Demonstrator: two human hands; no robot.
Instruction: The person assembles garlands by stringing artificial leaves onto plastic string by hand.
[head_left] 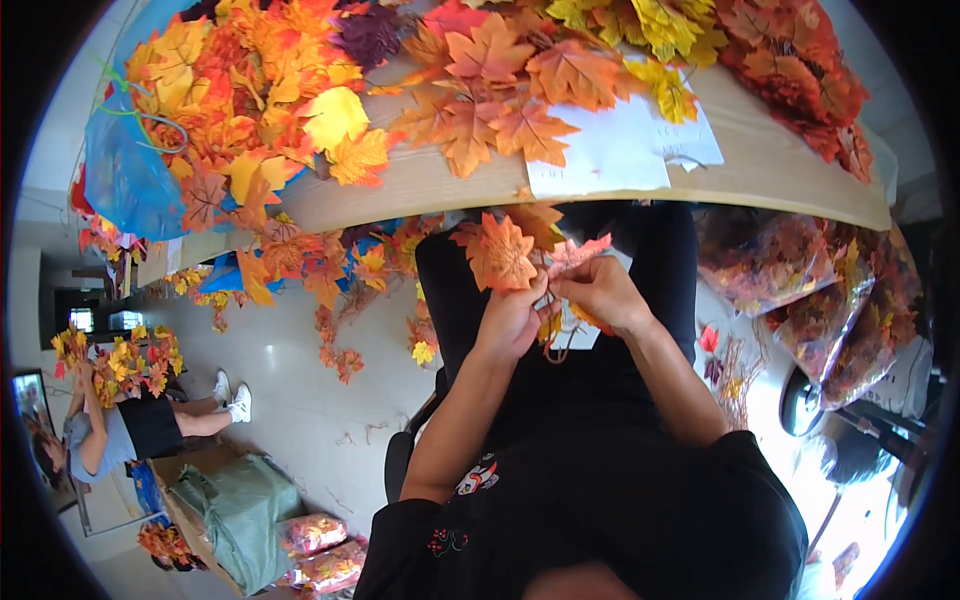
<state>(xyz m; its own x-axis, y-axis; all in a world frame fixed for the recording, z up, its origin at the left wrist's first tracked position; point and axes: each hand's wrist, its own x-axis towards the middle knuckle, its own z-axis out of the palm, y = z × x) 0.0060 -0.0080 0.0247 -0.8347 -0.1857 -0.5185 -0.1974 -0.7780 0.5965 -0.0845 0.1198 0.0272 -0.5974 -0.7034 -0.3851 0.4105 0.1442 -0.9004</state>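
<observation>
Above my lap, just below the table's near edge, both hands meet around an artificial maple leaf garland (502,252) with orange and reddish leaves and a thin brown stem. My left hand (512,318) is closed on its stem, under the large orange leaf. Fingers of my right hand (604,292) pinch at the same stem beside a pinkish-red leaf (580,254). A loop of brown stem (556,352) hangs below the hands. The exact spot where the fingertips meet is partly hidden.
The wooden table (400,200) carries orange leaves (490,90), yellow leaves (660,30), a blue bag (130,170) of leaves and white paper (595,160). Clear bags of leaves (780,265) lie at right. At left, another person (110,430) holds leaves beside a green-covered box (235,510).
</observation>
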